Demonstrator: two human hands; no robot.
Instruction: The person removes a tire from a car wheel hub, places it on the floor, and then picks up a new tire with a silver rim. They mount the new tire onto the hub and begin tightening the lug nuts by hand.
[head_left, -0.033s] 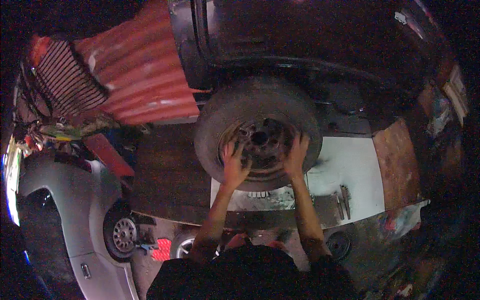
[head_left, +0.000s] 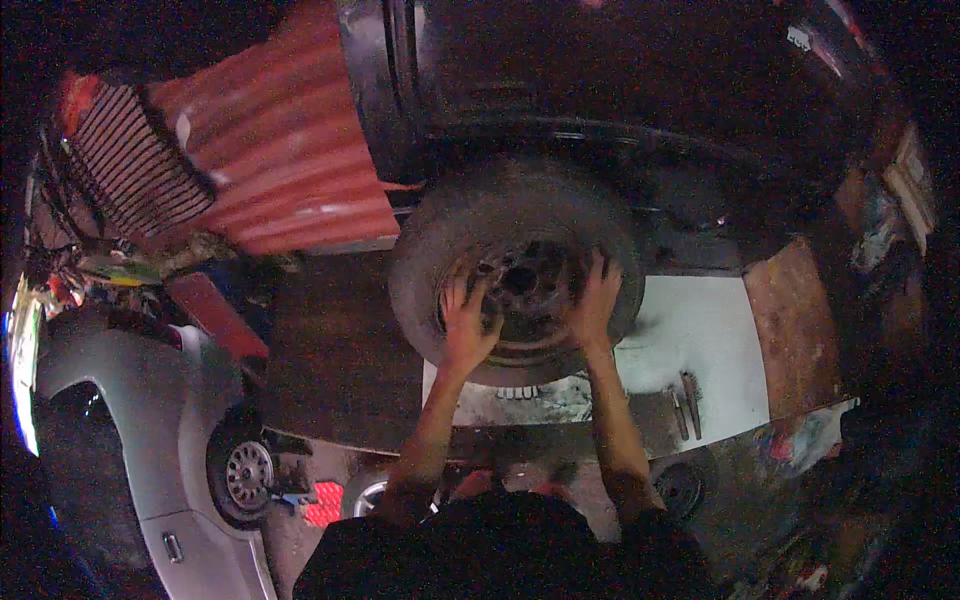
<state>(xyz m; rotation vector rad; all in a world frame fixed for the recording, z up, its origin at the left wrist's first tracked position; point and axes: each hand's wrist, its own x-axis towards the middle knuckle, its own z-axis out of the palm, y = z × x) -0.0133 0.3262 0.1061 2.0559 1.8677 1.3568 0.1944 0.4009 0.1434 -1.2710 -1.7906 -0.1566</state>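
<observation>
On the wheel (head_left: 522, 290), left hand (head_left: 466, 325) and right hand (head_left: 594, 312) — fingers splayed across its face! Heavy, stiff going, surely — best held by the tyre's (head_left: 515, 195) sides.

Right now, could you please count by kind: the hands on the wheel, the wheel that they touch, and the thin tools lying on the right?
Hands: 2 (left hand, right hand)
Touched wheel: 1
Thin tools: 2
Total: 5

The dark-brown table (head_left: 335, 345) carries a white sheet (head_left: 695, 330), with a brown panel (head_left: 800, 335) at the right end. Near the front edge lie two slim tools (head_left: 690, 405) and, farther left, small pale pieces (head_left: 518, 392) in a row.
</observation>
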